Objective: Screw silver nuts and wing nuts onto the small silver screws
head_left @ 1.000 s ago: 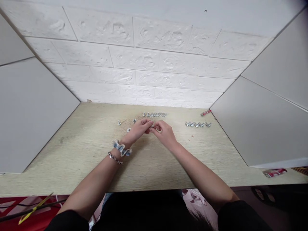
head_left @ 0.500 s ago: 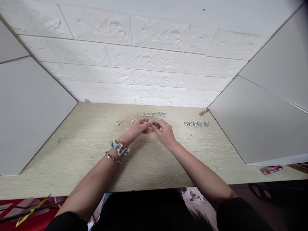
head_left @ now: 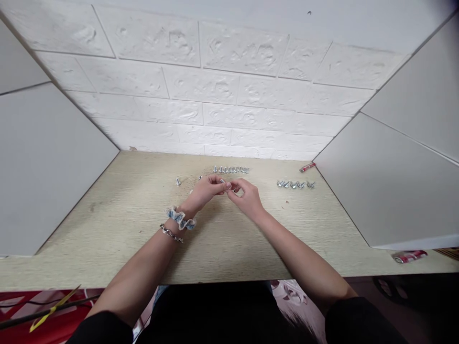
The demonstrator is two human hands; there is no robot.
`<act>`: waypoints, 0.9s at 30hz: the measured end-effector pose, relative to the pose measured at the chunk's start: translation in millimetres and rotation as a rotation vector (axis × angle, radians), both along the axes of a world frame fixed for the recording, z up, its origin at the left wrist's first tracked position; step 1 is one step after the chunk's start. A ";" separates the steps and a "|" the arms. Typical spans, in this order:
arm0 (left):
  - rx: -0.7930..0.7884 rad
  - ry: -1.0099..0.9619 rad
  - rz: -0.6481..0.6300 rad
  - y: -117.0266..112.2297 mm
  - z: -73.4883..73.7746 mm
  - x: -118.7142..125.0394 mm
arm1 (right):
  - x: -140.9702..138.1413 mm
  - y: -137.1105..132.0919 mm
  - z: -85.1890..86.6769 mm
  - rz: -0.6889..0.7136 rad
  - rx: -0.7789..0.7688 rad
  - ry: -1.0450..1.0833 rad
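Note:
My left hand (head_left: 205, 193) is closed in a pinch on a small silver bolt (head_left: 223, 181), whose shank shows above the thumb. Fingertips of my right hand (head_left: 248, 198) meet it from the other side, pinched together; whatever they grip is hidden. Behind both hands stands a row of several silver bolts (head_left: 231, 170). A single bolt (head_left: 178, 181) is to the left, and a small metal piece like a nut (head_left: 200, 178) lies just beyond my left hand. To the right is a row of several metal fasteners (head_left: 294, 185), their exact kind too small to tell.
The pale wooden tabletop (head_left: 229, 243) ends at a white brick-pattern wall (head_left: 218, 114). Grey panels (head_left: 68, 157) close in both sides. One red-and-silver battery-like cylinder (head_left: 307, 167) lies at the back right, a larger one (head_left: 410, 256) at the front right.
The view has shifted slightly. My hands stay together, and the bolt in my left hand now shows more of its shank, tilted between the fingers.

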State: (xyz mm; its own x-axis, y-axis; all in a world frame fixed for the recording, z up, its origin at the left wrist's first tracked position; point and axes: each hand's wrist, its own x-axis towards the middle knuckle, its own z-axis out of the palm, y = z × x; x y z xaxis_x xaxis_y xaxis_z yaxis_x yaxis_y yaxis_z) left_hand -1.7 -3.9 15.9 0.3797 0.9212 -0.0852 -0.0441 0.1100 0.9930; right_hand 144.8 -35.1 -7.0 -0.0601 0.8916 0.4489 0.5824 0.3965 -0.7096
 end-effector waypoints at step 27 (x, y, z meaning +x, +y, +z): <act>0.443 0.662 0.129 13.7 38.3 -64.7 | 9.0 22.5 -15.5 0.075 -0.629 0.867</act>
